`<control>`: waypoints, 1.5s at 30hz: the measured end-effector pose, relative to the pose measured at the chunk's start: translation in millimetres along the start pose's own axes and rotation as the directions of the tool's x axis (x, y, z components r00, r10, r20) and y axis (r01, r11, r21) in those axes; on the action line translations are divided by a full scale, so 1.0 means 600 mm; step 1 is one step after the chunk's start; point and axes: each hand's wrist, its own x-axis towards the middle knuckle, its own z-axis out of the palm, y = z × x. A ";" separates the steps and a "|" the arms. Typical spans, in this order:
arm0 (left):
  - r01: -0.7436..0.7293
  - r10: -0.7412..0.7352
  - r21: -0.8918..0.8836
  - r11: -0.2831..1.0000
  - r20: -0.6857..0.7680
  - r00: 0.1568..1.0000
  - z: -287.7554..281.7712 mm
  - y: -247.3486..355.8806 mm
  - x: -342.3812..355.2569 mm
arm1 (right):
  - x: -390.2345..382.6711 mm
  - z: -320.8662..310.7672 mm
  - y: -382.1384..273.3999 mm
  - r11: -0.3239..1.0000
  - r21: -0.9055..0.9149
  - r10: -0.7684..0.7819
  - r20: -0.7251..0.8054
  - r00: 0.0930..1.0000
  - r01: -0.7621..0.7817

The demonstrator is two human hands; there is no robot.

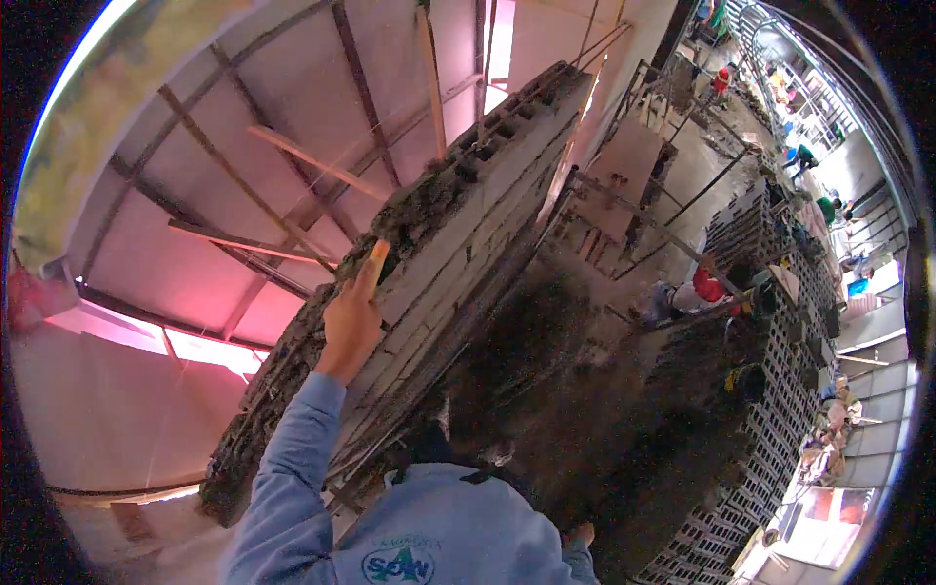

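Left hand point(351, 330) raised ahead of me, at the rough top of a block wall point(492, 210) – one finger reaches out, the others look curled in. Something yellow-orange point(377, 255) shows at the fingertip; I cannot tell whether I pinch it or wear it. Right hand point(582, 533) sits low and near, just right of a light blue shirt point(444, 522), mostly hidden, so I cannot tell how its fingers stand.

The wall slants from near left to far right, its gray face turned to the right and lumpy mortar point(414, 207) along its top. Left of it, pale, pink-tinted sheeting point(283, 97) spans dark bars, with a few wooden strips point(317, 161) across. To the right lies dark ground point(556, 390), then rows of hollow blocks point(751, 468).

Farther off, a person in red point(708, 285) bends beside the blocks – beyond are poles point(702, 185), a pale board point(624, 180) and another person in red point(721, 81).
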 end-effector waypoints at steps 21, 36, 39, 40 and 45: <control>0.039 -0.048 -0.171 0.985 -0.048 0.998 0.035 0.030 0.064 | -0.098 0.034 0.000 0.976 0.186 0.085 0.137 0.987 -0.110; -0.062 0.063 -0.019 0.998 0.068 0.996 0.012 -0.011 0.095 | -0.034 0.066 -0.025 0.982 0.180 -0.019 -0.174 0.985 0.050; 0.073 -0.056 -0.143 0.987 0.120 0.991 0.004 0.011 0.091 | -0.022 0.097 0.008 0.994 0.085 -0.058 -0.097 0.994 0.066; 0.133 -0.109 -0.178 0.975 0.140 0.984 -0.008 0.015 0.087 | -0.018 0.099 0.005 0.994 0.060 -0.085 -0.068 0.994 0.089; 0.199 -0.187 -0.118 0.973 0.105 0.977 0.007 0.015 0.032 | -0.002 0.061 -0.015 0.922 0.358 -0.109 -0.133 0.985 0.150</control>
